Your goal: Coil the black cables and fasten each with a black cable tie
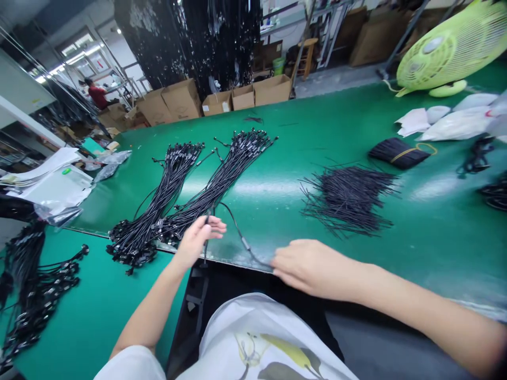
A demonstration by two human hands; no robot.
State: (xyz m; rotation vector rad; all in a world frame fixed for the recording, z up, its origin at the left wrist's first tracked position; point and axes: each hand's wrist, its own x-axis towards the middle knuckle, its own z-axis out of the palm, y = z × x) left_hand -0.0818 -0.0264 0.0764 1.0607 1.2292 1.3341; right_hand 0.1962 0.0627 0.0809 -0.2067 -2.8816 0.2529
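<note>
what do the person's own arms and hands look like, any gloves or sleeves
The left hand and right hand are bare, with no gloves or watch visible. A short, plain white fabric sleeve leaves the left forearm bare; the right forearm is bare too, its sleeve out of view.

Bench top (428, 248): green, glossy. Just beyond and left of the left hand (202, 235), two bundles of black cables (229, 174) lie slantwise, side by side. Ahead and right of the right hand (307, 266): a loose pile of thin black strips (350, 195); past it, a banded black bundle (396, 153), white bags (455, 124) and a yellow-green fan (433, 45). Well right of that hand, a dark coil (497, 191), possibly cable; cut off at the edge of view.
</note>
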